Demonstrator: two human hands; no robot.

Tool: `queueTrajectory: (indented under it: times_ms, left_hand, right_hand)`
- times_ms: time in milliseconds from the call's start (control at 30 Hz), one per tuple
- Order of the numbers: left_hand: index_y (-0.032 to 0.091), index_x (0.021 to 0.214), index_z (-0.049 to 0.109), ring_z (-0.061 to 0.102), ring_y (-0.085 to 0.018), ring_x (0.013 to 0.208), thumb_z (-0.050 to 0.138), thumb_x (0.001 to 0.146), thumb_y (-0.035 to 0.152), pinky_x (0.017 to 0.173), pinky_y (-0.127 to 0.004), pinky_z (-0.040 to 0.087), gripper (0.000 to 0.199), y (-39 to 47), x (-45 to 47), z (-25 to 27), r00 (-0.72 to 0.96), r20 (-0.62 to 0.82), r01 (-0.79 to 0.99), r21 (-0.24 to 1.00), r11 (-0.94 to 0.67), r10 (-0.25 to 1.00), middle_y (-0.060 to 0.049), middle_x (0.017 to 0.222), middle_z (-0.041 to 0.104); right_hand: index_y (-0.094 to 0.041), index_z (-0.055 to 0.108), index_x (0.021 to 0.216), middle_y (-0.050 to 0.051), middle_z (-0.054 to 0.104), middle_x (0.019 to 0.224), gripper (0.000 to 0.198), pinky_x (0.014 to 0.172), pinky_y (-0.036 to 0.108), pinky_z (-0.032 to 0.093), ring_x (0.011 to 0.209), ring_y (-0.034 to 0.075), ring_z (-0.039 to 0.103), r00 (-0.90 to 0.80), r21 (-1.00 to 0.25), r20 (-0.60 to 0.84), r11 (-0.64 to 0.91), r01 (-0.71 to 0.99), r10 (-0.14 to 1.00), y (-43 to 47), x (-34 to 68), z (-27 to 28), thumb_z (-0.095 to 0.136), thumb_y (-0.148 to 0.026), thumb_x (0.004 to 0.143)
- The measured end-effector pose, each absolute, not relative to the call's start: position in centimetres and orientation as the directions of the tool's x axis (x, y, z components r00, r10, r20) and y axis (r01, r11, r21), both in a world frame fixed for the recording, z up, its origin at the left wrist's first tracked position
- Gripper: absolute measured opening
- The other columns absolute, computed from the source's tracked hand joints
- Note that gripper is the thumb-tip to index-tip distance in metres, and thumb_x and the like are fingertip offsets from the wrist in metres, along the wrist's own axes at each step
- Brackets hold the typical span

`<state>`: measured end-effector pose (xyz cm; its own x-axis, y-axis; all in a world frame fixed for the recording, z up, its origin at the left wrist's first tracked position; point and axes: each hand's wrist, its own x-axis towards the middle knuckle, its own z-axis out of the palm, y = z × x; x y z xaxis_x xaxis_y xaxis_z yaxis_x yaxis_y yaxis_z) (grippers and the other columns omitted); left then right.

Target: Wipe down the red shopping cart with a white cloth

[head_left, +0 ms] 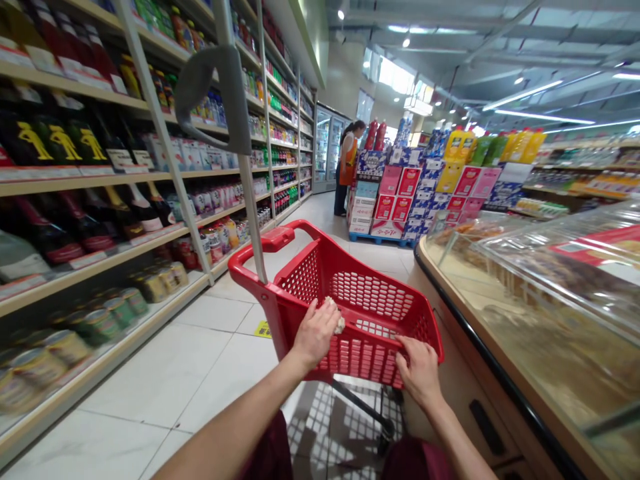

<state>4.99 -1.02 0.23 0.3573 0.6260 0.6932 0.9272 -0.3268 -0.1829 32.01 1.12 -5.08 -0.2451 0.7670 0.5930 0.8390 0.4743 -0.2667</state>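
A red plastic shopping cart (380,357) with perforated walls stands sideways before me. Its basket looks bare inside. My left hand (316,337) is at the near rim, closed over a small crumpled whitish wad (340,325), perhaps tissue or cloth, which pokes out beyond the fingers. Further right, my right hand (420,370) grips the same rim, fingers bent over the top edge. From the cart's left end rises a tall pole with a grey loop handle (240,100), next to the cart's red push bar (273,240).
Shelves of bottles and cans (95,180) line the left side. On the right is a glass-covered food counter (490,353) close to the cart. Stacked drink cartons (393,200) stand ahead, with a person in an orange vest (347,163) beside them. Pale tiles (200,373) cover the floor.
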Motion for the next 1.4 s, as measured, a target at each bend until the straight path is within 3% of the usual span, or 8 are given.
queueTrajectory:
  times_ms: [100,267,500,767,867,1000,1200,1400]
  left_hand:
    - [0.019,0.106,0.056,0.051,-0.017,0.109,0.034,0.08,0.01,0.105,-0.041,0.015,0.035,-1.1,3.4,1.1,0.371,0.687,0.921,-0.186,-0.342,0.625,-0.005,0.113,0.059]
    - [0.017,0.112,0.051,0.05,-0.02,0.109,0.033,0.081,0.012,0.105,-0.047,0.012,0.037,-1.8,-0.7,3.1,0.191,0.745,0.98,-0.112,-0.161,0.639,-0.008,0.119,0.055]
    - [0.019,0.108,0.054,0.048,-0.016,0.111,0.036,0.081,0.013,0.106,-0.04,0.015,0.033,-0.5,6.3,-0.3,0.383,0.647,0.91,-0.144,-0.388,0.659,-0.004,0.115,0.058]
    - [0.017,0.109,0.053,0.051,-0.019,0.108,0.034,0.081,0.011,0.106,-0.046,0.007,0.035,-1.2,0.8,2.6,0.212,0.719,0.975,-0.108,-0.194,0.662,-0.008,0.116,0.057]
    - [0.017,0.107,0.054,0.048,-0.017,0.112,0.034,0.08,0.011,0.106,-0.04,0.012,0.034,-0.8,5.2,0.5,0.318,0.687,0.941,-0.146,-0.304,0.654,-0.007,0.117,0.056]
    - [0.02,0.106,0.054,0.049,-0.015,0.11,0.035,0.081,0.012,0.107,-0.04,0.007,0.033,-0.6,6.3,0.4,0.397,0.656,0.906,-0.171,-0.386,0.641,-0.004,0.114,0.059]
    - [0.02,0.113,0.051,0.049,-0.019,0.111,0.032,0.082,0.013,0.105,-0.048,0.002,0.037,-1.3,1.6,2.4,0.187,0.739,0.979,-0.086,-0.186,0.647,-0.009,0.12,0.054]
    - [0.021,0.11,0.052,0.045,-0.016,0.115,0.035,0.082,0.014,0.107,-0.042,0.002,0.034,-0.8,6.8,-0.1,0.363,0.654,0.918,-0.127,-0.376,0.664,-0.005,0.121,0.053]
  right_hand:
    - [-0.019,0.055,0.1,0.005,0.062,0.097,0.029,0.089,0.041,0.028,0.093,0.019,0.053,-0.259,-0.25,0.602,0.486,0.837,0.755,1.2,32.4,-5.2,0.038,-0.019,0.076]
    - [-0.019,0.056,0.095,0.006,0.062,0.095,0.027,0.09,0.042,0.027,0.092,0.02,0.053,-0.2,-0.269,0.617,0.442,0.855,0.761,0.9,31.7,-5.2,0.041,-0.02,0.073]
    - [-0.019,0.055,0.098,0.006,0.061,0.096,0.03,0.091,0.043,0.026,0.093,0.02,0.052,-0.223,-0.257,0.603,0.451,0.855,0.766,0.9,31.9,-5.0,0.041,-0.018,0.072]
    - [-0.02,0.057,0.097,0.005,0.062,0.096,0.029,0.087,0.041,0.03,0.093,0.02,0.052,-0.182,-0.332,0.605,0.454,0.827,0.775,0.8,31.8,-5.0,0.038,-0.021,0.075]
    - [-0.02,0.057,0.099,0.005,0.062,0.097,0.03,0.085,0.039,0.031,0.094,0.02,0.052,-0.205,-0.331,0.596,0.471,0.818,0.776,0.9,31.9,-4.9,0.038,-0.021,0.076]
    - [-0.019,0.056,0.101,0.005,0.062,0.099,0.032,0.086,0.039,0.03,0.094,0.019,0.052,-0.247,-0.315,0.584,0.497,0.809,0.773,1.1,32.5,-4.8,0.037,-0.019,0.076]
    - [-0.019,0.058,0.094,0.005,0.062,0.095,0.028,0.088,0.04,0.029,0.093,0.02,0.052,-0.169,-0.349,0.589,0.437,0.829,0.79,1.2,32.1,-4.9,0.039,-0.021,0.075]
    - [-0.02,0.057,0.099,0.005,0.062,0.097,0.031,0.088,0.04,0.028,0.093,0.019,0.052,-0.212,-0.329,0.583,0.466,0.821,0.784,1.1,32.1,-4.7,0.038,-0.021,0.076]
